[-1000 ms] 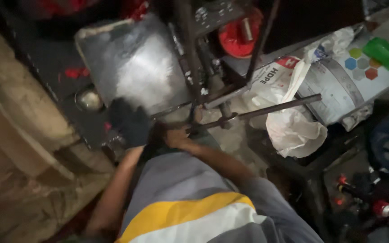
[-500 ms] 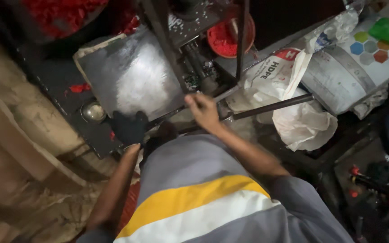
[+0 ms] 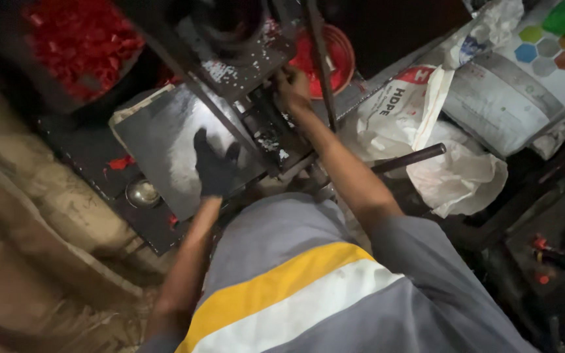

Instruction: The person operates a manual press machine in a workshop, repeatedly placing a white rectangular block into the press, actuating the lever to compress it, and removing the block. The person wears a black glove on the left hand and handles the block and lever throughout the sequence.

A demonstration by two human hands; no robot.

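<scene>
My left hand (image 3: 214,167) wears a black glove and rests with fingers spread on a dark, shiny metal plate (image 3: 158,140). My bare right hand (image 3: 292,85) reaches forward into the dark frame of a hand-worked machine (image 3: 250,62). Its fingers curl against a machine part beside a thin upright bar (image 3: 322,72), just in front of a red bowl (image 3: 338,52). Whether it grips that part is hidden. A dark lever rod (image 3: 407,159) sticks out to the right under my right forearm.
A heap of red plastic pieces (image 3: 80,46) lies at the back left. White printed sacks (image 3: 439,131) are piled on the right. A small metal cup (image 3: 142,193) sits by the plate's near edge. Red-tipped tools (image 3: 544,252) lie low at right.
My right hand left the area by the lever rod and moved forward into the machine near the red bowl. My gloved left hand slid up onto the metal plate and spread out.
</scene>
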